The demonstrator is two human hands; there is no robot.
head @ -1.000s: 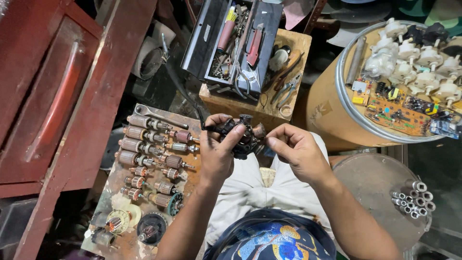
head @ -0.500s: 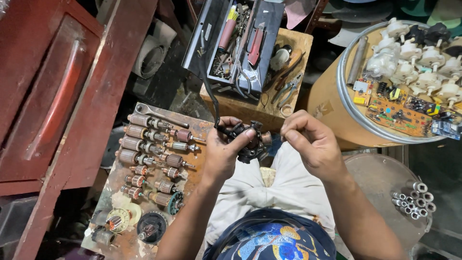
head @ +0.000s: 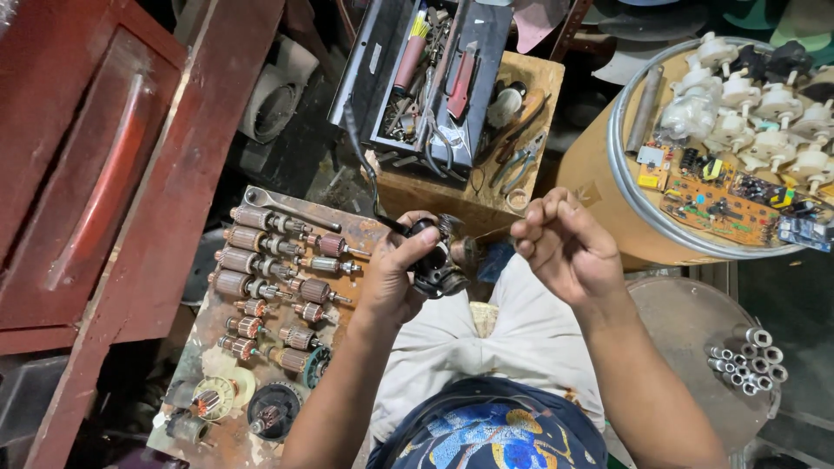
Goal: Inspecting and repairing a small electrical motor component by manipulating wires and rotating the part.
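My left hand (head: pixel 395 269) grips a small dark motor part (head: pixel 437 260) with a black cable running up from it. My right hand (head: pixel 566 245) is raised to the right of that part, fingers pinched together on a thin wire (head: pixel 488 232) that stretches back to it. Both hands hover over my lap, above light trousers (head: pixel 512 334).
A board (head: pixel 201 347) at left carries several copper-wound armatures (head: pixel 261 260) and a wrench. An open toolbox (head: pixel 426 74) sits on a wooden box (head: pixel 473 187) ahead. A drum (head: pixel 599 174) at right holds circuit boards and white parts. Metal tubes (head: pixel 747 356) lie at lower right. A red cabinet (head: pixel 95 165) stands left.
My right hand has pulled away from the motor part, up and to the right, drawing out the thin wire. My left hand stays on the part.
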